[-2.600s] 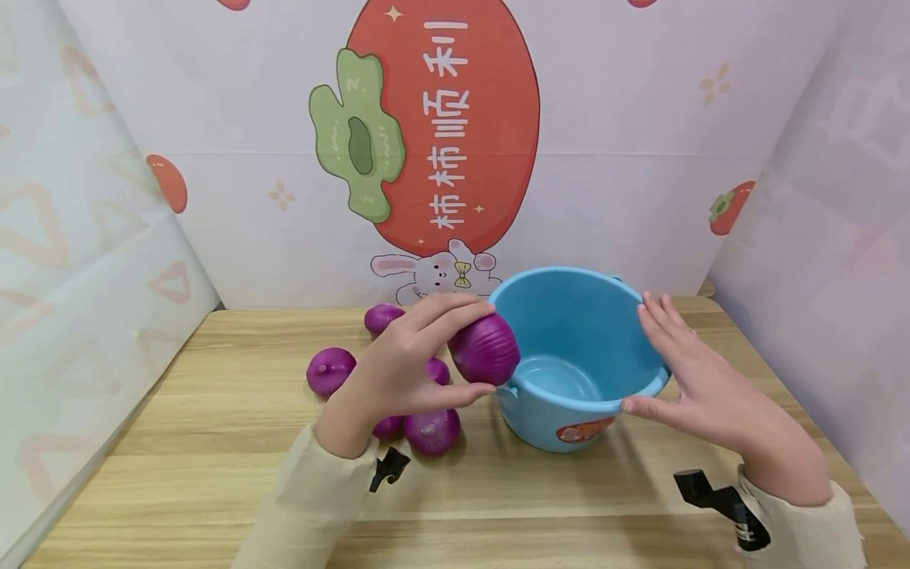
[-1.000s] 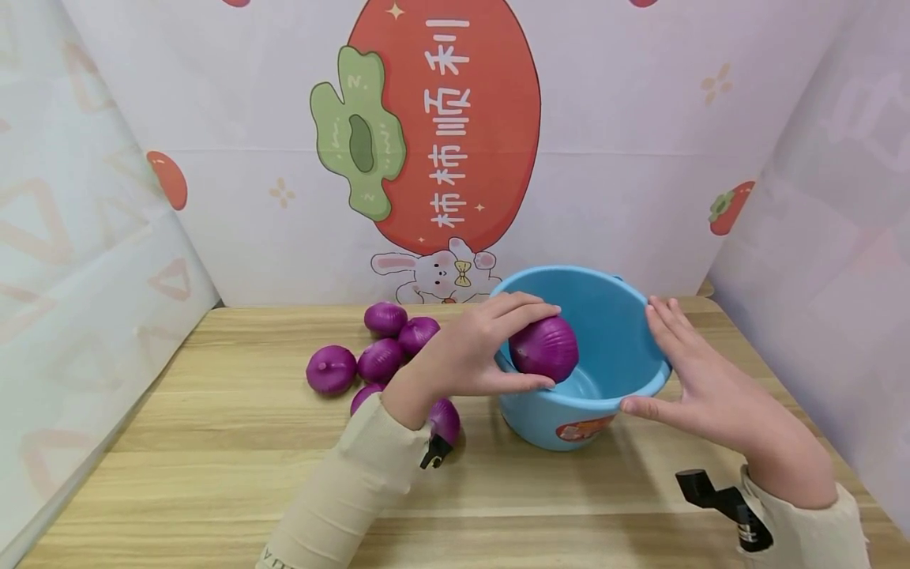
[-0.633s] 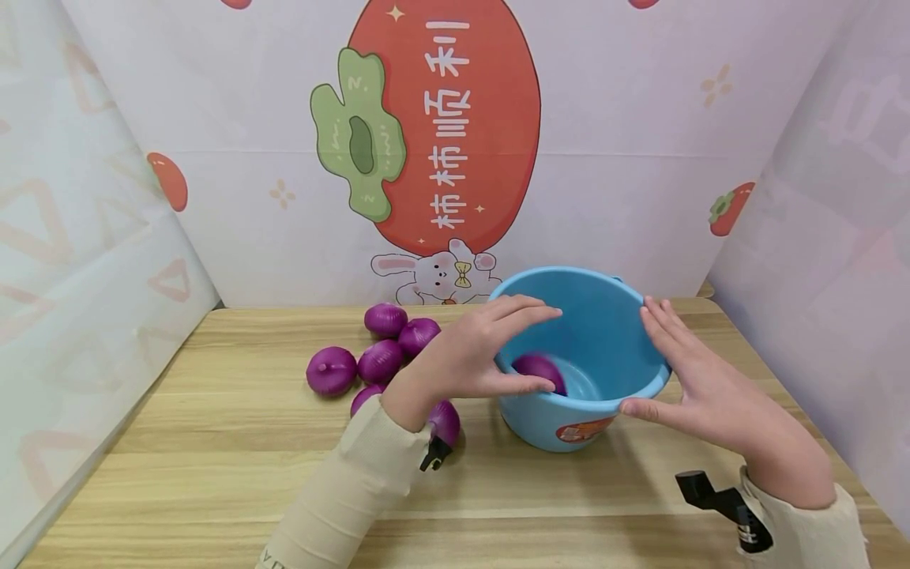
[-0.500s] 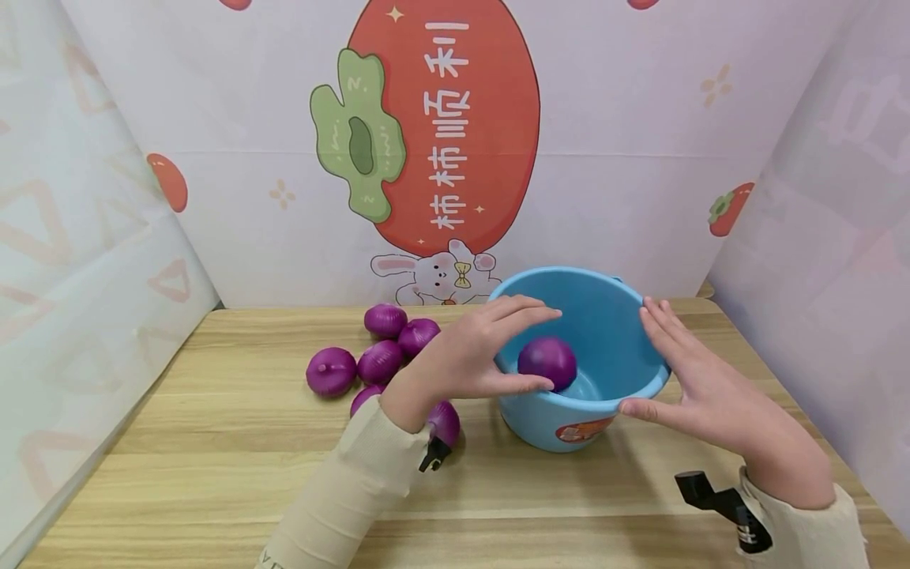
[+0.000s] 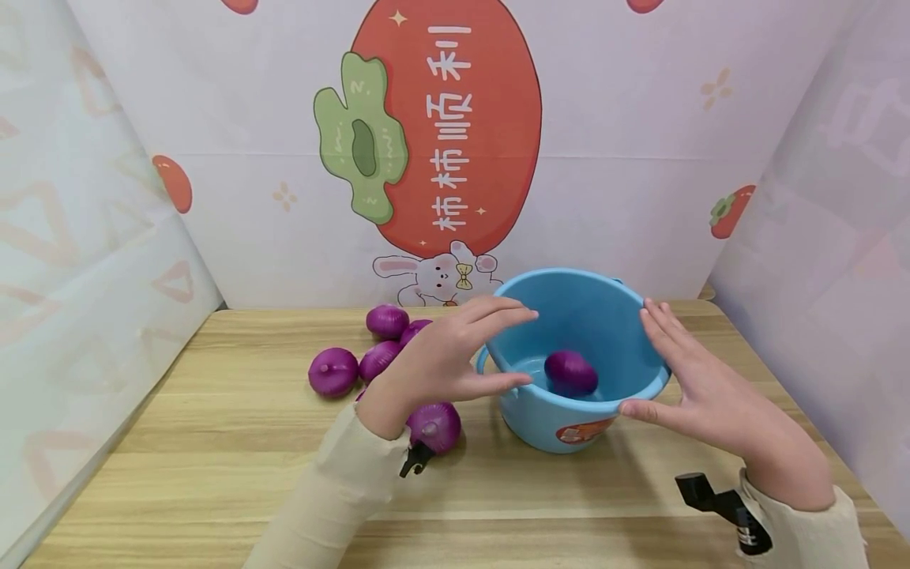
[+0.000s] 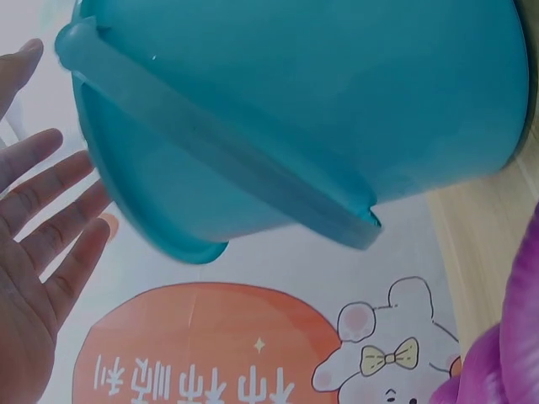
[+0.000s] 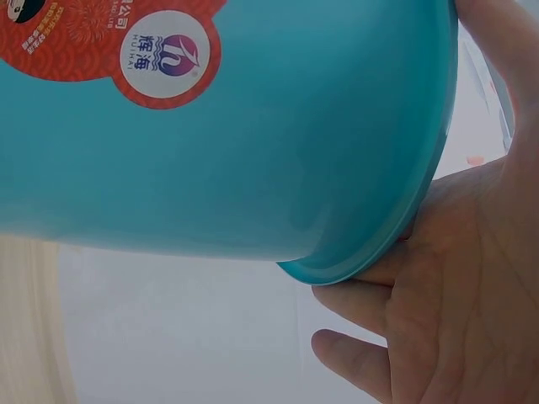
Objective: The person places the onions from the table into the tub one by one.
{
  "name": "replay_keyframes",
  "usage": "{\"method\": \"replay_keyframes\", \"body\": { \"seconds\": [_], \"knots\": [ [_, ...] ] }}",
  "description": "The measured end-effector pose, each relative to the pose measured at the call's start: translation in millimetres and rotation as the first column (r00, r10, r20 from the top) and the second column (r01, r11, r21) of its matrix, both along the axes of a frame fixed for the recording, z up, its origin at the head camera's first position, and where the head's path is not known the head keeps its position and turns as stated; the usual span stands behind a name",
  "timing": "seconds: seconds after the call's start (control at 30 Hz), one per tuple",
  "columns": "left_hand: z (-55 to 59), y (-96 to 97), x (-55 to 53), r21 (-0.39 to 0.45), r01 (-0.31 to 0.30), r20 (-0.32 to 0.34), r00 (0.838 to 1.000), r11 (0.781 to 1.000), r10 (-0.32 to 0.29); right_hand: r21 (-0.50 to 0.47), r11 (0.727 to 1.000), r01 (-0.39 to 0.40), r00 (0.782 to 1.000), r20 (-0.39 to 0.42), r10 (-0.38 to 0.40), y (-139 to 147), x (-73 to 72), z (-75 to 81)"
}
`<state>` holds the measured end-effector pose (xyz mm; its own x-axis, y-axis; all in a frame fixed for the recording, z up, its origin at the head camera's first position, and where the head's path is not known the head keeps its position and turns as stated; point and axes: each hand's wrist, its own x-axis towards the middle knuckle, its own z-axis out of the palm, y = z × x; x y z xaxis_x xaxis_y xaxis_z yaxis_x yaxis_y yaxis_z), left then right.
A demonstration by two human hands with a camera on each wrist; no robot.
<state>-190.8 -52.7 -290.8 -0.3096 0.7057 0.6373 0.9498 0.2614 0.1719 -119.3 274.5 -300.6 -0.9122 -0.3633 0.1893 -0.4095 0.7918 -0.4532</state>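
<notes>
Over the near left rim of the light-blue bucket [image 5: 562,423] hovers my left hand [image 5: 441,356], its fingers and thumb spread apart with nothing between them. In the left wrist view this hand [image 6: 42,244] is beside the bucket's rim, near the hanging handle [image 6: 227,156]. Inside the bucket lies a purple onion [image 5: 571,373], slightly blurred. My right hand [image 5: 704,383] holds the bucket's right rim, thumb at the front and fingers farther back. The right wrist view has the fingers partly hidden behind the rim [image 7: 370,261].
Several purple onions lie left of the bucket on the wooden table [image 5: 178,458], among them one onion [image 5: 332,372] at the far left and one [image 5: 435,427] by my left wrist. Some are partly hidden by my left arm. A printed cloth [image 5: 604,158] stands behind.
My left hand carried the onion over the bucket and let it go; it dropped in and rolled right. The left hand has since drawn back slightly left. The right hand stays on the rim.
</notes>
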Motion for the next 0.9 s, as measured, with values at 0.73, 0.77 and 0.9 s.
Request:
{"method": "replay_keyframes", "body": {
  "seconds": [0.73,0.77,0.9],
  "knots": [
    [-2.2,-31.8,4.5,-0.030,-0.065,-0.011,0.998,0.997,0.064,-0.008,1.000,-0.013,1.000,-0.007,0.013,1,0.0,-1.7],
    [-2.4,-33.2,4.7,-0.038,-0.069,-0.005,0.998,0.997,0.069,-0.008,1.000,-0.015,1.000,-0.007,0.015,1,0.0,-1.6],
    [-3.7,-38.0,5.4,-0.074,-0.089,0.011,0.996,0.993,0.090,-0.002,1.000,-0.013,1.000,-0.012,0.013,0,-0.2,-1.6]
  ]
}}
